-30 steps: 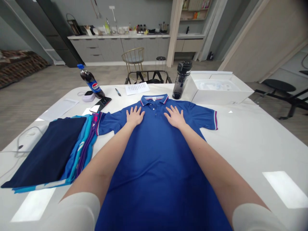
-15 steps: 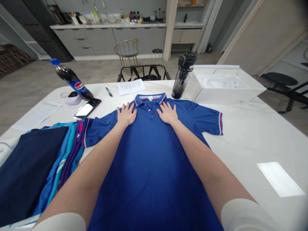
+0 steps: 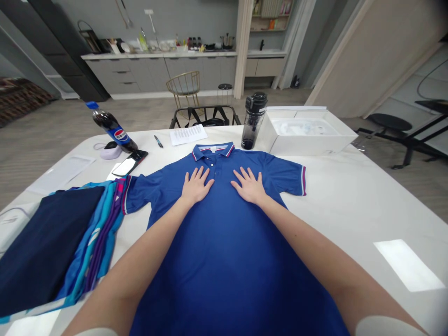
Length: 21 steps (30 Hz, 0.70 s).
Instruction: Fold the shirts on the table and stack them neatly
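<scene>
A blue polo shirt (image 3: pixel 224 233) lies front side up on the white table, collar at the far end and both short sleeves spread outward. Red and white stripes edge its collar and cuffs. My left hand (image 3: pixel 196 185) rests flat on the chest, left of the button placket, fingers apart. On the other side of the placket, my right hand (image 3: pixel 249 185) presses flat too, with its fingers spread. Neither hand grips the cloth. The shirt's lower part runs toward me between my forearms, and its hem is out of view.
Folded clothes (image 3: pixel 52 242) are stacked at the left, touching the left sleeve. Behind them are a phone (image 3: pixel 130 163), a cola bottle (image 3: pixel 114 128) and a pen (image 3: pixel 158 141). A paper sheet (image 3: pixel 189 135), a dark tumbler (image 3: pixel 252 121) and an open white box (image 3: pixel 308 142) stand along the far edge.
Both hands have slid down from near the collar and shoulders to the chest, still flat on the shirt. The view has tilted up slightly.
</scene>
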Motion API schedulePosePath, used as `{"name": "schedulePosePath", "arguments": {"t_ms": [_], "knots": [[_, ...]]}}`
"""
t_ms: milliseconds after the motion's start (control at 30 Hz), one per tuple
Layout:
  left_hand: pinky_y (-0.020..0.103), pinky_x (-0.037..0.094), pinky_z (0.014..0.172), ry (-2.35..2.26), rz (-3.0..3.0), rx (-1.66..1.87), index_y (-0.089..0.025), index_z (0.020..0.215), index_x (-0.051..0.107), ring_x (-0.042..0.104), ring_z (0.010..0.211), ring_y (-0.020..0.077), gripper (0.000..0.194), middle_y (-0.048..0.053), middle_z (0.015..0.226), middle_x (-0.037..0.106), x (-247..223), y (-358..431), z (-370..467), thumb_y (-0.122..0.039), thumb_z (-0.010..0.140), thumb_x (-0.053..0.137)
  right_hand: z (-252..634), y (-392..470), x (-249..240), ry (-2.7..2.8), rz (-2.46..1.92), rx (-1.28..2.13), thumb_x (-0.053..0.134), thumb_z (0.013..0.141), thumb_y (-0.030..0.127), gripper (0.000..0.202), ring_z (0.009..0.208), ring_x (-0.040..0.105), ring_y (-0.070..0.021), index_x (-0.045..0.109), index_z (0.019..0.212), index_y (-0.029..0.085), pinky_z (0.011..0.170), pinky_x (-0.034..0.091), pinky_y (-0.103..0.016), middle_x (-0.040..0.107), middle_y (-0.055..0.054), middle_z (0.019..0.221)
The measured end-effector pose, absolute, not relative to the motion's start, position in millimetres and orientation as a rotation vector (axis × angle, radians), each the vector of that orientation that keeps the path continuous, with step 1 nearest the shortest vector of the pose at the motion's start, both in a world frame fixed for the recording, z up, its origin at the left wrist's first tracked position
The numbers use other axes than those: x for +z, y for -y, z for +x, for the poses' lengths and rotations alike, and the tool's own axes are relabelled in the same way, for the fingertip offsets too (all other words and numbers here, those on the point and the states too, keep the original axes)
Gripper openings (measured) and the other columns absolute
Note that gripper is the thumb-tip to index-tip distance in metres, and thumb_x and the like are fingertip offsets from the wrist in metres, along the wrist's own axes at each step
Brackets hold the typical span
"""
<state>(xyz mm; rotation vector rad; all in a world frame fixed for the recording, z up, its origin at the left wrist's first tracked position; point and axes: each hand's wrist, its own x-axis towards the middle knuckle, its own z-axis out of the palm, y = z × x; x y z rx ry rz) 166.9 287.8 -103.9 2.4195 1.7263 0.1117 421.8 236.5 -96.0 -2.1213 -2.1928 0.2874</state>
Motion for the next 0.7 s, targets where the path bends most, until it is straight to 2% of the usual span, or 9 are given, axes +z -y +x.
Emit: {"name": "schedulePosePath", "arguments": {"t_ms": [133, 233, 300, 400, 467, 533, 600, 700], "knots": [[0.054, 0.012, 0.127, -1.792, 2.368, 0.093, -0.032, 0.161, 0.030, 0.017, 0.157, 0.0263, 0.071, 0.000, 0.169, 0.022, -100, -302, 165, -0.066, 0.100, 0.016, 445, -230, -94, 2.032, -2.223, 0.244, 0.018, 0.101, 0.070, 0.074, 0.155, 0.016, -0.0377, 0.035, 0.160, 0.030, 0.120, 0.009, -0.070, 0.026, -0.008, 0.168], [0.054, 0.011, 0.127, -1.844, 2.362, 0.104, -0.033, 0.161, 0.031, 0.016, 0.157, 0.0271, 0.071, 0.000, 0.169, 0.022, -102, -305, 167, -0.066, 0.100, 0.017, 458, -223, -91, 2.132, -2.020, 0.215, 0.020, 0.103, 0.065, 0.066, 0.154, 0.018, -0.0333, 0.044, 0.155, 0.032, 0.120, 0.010, -0.069, 0.031, -0.005, 0.167], [0.055, 0.012, 0.126, -1.864, 2.356, 0.087, -0.033, 0.161, 0.030, 0.017, 0.157, 0.0280, 0.070, 0.001, 0.170, 0.022, -102, -304, 168, -0.066, 0.100, 0.018, 470, -217, -89, 2.123, -1.950, 0.188, 0.019, 0.105, 0.060, 0.060, 0.153, 0.022, -0.0308, 0.048, 0.151, 0.033, 0.119, 0.016, -0.068, 0.033, -0.004, 0.166], [0.059, 0.017, 0.124, -1.911, 2.342, 0.036, -0.033, 0.161, 0.031, 0.019, 0.156, 0.0321, 0.069, 0.004, 0.169, 0.024, -95, -301, 172, -0.064, 0.100, 0.020, 502, -212, -86, 1.895, -2.098, 0.099, 0.022, 0.106, 0.051, 0.057, 0.147, 0.033, -0.0325, 0.053, 0.146, 0.026, 0.114, 0.029, -0.065, 0.041, -0.011, 0.161], [0.063, 0.027, 0.118, -1.943, 2.327, -0.018, -0.030, 0.157, 0.038, 0.028, 0.152, 0.0379, 0.066, 0.010, 0.166, 0.033, -84, -301, 180, -0.061, 0.100, 0.026, 532, -212, -84, 1.745, -2.218, 0.022, 0.027, 0.106, 0.047, 0.053, 0.139, 0.043, -0.0339, 0.057, 0.142, 0.021, 0.109, 0.035, -0.061, 0.048, -0.016, 0.154], [0.061, 0.037, 0.111, -1.979, 2.334, -0.018, -0.021, 0.147, 0.052, 0.045, 0.140, 0.0414, 0.061, 0.018, 0.153, 0.049, -70, -305, 195, -0.055, 0.101, 0.032, 563, -213, -81, 1.649, -2.314, -0.054, 0.033, 0.104, 0.043, 0.049, 0.130, 0.048, -0.0350, 0.059, 0.138, 0.019, 0.105, 0.038, -0.060, 0.054, -0.018, 0.146], [0.055, 0.043, 0.106, -1.957, 2.409, 0.102, -0.015, 0.134, 0.061, 0.056, 0.129, 0.0391, 0.052, 0.021, 0.137, 0.061, -56, -313, 219, -0.048, 0.101, 0.036, 591, -215, -79, 1.584, -2.397, -0.112, 0.037, 0.103, 0.042, 0.048, 0.127, 0.049, -0.0363, 0.057, 0.139, 0.018, 0.102, 0.037, -0.061, 0.056, -0.020, 0.142], [0.043, 0.049, 0.101, -1.723, 2.475, 0.290, -0.018, 0.127, 0.063, 0.063, 0.120, 0.0319, 0.041, 0.017, 0.128, 0.066, -44, -335, 270, -0.042, 0.100, 0.045, 621, -220, -77, 1.528, -2.502, -0.106, 0.039, 0.102, 0.045, 0.052, 0.127, 0.047, -0.0379, 0.052, 0.144, 0.017, 0.101, 0.037, -0.061, 0.054, -0.022, 0.142]]}}
